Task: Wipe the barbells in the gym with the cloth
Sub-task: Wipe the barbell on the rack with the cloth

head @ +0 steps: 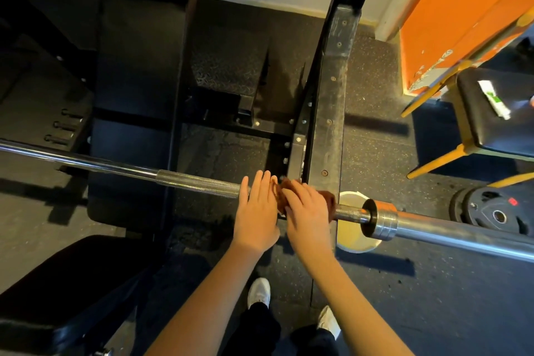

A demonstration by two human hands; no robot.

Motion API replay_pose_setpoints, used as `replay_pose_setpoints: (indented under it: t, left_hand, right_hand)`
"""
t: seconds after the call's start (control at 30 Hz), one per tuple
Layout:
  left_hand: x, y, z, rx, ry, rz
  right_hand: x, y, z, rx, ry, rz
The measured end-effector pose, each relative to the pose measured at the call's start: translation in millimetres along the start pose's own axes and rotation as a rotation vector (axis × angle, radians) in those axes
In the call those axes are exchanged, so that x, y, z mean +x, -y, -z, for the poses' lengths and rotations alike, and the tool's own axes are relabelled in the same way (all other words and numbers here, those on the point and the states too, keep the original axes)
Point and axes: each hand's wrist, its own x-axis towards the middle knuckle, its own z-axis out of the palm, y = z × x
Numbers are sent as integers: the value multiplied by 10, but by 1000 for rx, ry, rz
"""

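Observation:
A chrome barbell (pixel 199 182) runs across the view from the left edge to the lower right, with a knurled section at its middle and a collar and sleeve (pixel 381 221) on the right. A brown cloth (pixel 329 199) is wrapped over the bar next to the rack upright. My right hand (pixel 309 211) lies over the cloth with its fingers curled round it and the bar. My left hand (pixel 257 211) rests on the bar just left of the cloth, fingers straight, touching the cloth's left edge.
A black bench (pixel 138 66) lies under the bar. The black rack upright (pixel 332 113) stands behind my hands. A white bucket (pixel 355 237) sits on the floor below the bar. Weight plates (pixel 497 214) lie at right, near a yellow-legged stool (pixel 497 124) and an orange panel (pixel 462 9).

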Motion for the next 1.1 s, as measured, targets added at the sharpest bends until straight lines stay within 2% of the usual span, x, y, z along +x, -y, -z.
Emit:
replay_pose_setpoints:
  t: [0.13, 0.3, 0.4, 0.5, 0.6, 0.67, 0.73, 0.83, 0.9, 0.97, 1.1]
  left_hand:
    - [167, 63, 109, -90, 45, -24]
    - [247, 175, 178, -125, 61, 12]
    - [191, 198, 119, -73, 61, 2]
    - [313, 169, 147, -29, 61, 21]
    - [450, 192, 203, -59, 75, 16]
    - [483, 242, 203, -79, 94, 11]
    - [471, 277, 168, -68, 72, -16]
    - [479, 281, 129, -64, 37, -21]
    - [539, 275, 169, -55, 38, -17]
    - [581, 297, 218, -60, 47, -30]
    - [490, 514, 288, -183, -30, 14]
  right_hand:
    - [143, -237, 160, 5, 62, 86]
    - [29, -618, 351, 10, -45, -163]
    - [127, -434, 214, 30, -116, -270]
    - [177, -105, 10, -11, -57, -90]
    - [278, -225, 20, -38, 3, 64]
    - [330, -453, 156, -53, 37, 29]
    - [316, -647, 272, -30, -27, -81]
    - [291, -500, 178, -58, -102, -208]
    - [352, -265, 45, -48, -85, -180]
    - [403, -181, 7, -39, -54, -70]
    - [442, -393, 148, -16, 13, 24]
